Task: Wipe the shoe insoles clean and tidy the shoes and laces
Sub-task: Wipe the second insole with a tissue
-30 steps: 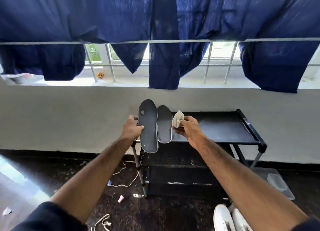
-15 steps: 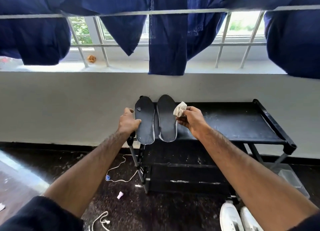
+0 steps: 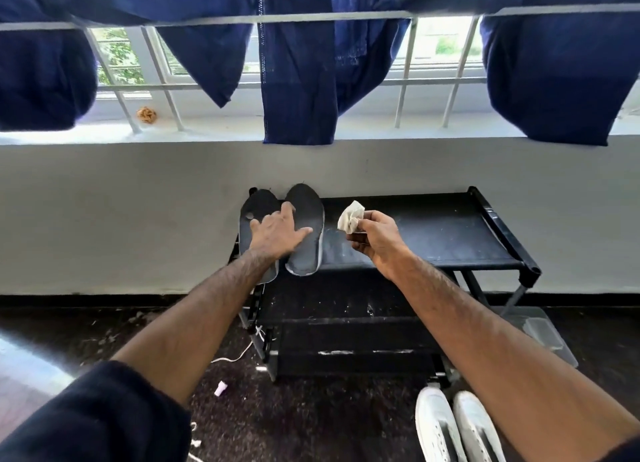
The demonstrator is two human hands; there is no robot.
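Note:
Two dark insoles lie side by side on the left end of a black shoe rack's top shelf (image 3: 433, 226), the left insole (image 3: 254, 208) at the rack's edge and the right insole (image 3: 308, 239) beside it. My left hand (image 3: 277, 233) rests flat across both, fingers spread. To the right of the insoles, just above the shelf, my right hand (image 3: 374, 236) pinches a crumpled pale cloth (image 3: 350, 217). A pair of white shoes (image 3: 457, 427) stands on the floor at the lower right.
White laces (image 3: 239, 354) trail on the dark floor left of the rack, near a small pink-white scrap (image 3: 220, 389). A clear plastic box (image 3: 543, 333) sits right of the rack. Dark blue clothes (image 3: 298, 80) hang from a rail above the window sill.
Both insoles went from being held upright at the rack's edge to lying flat on the top shelf. My left hand now lies on top of them. My right hand with the cloth moved away to the right.

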